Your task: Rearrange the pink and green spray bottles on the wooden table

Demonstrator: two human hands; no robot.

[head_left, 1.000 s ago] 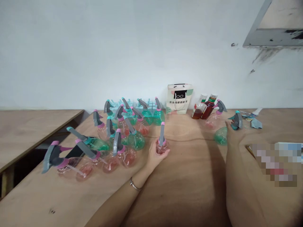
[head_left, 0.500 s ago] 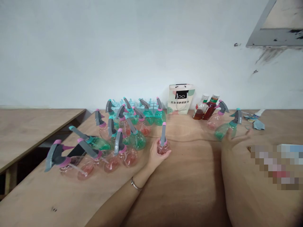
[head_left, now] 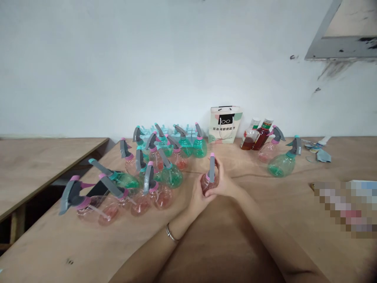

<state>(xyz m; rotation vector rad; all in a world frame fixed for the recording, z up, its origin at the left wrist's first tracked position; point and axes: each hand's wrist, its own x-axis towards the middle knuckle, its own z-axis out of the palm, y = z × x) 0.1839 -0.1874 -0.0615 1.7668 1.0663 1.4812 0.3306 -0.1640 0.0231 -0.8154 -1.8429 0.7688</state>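
A pink spray bottle (head_left: 208, 183) with a grey trigger head stands upright in the middle, between my two hands. My left hand (head_left: 199, 197), with a bangle on the wrist, is closed round its left side. My right hand (head_left: 224, 182) wraps its right side, thumb across the front and fingers behind near the trigger. Left of my hands stand several more spray bottles, among them a pink one (head_left: 162, 195) and a green one (head_left: 172, 175). Farther right, a green spray bottle (head_left: 281, 165) stands beside another pink one (head_left: 268, 152).
A paper bag (head_left: 224, 125) leans on the wall. Beside it stand two bottles of dark liquid (head_left: 261, 135). Light-blue plastic racks (head_left: 191, 135) are behind the green bottles. A grey cloth (head_left: 324, 156) lies at right, above a blurred-out patch. A gap separates the left table (head_left: 44, 165).
My right hand has left the green bottle at right and come to the pink bottle in my left hand. That bottle has shifted slightly right and now has both hands on it.
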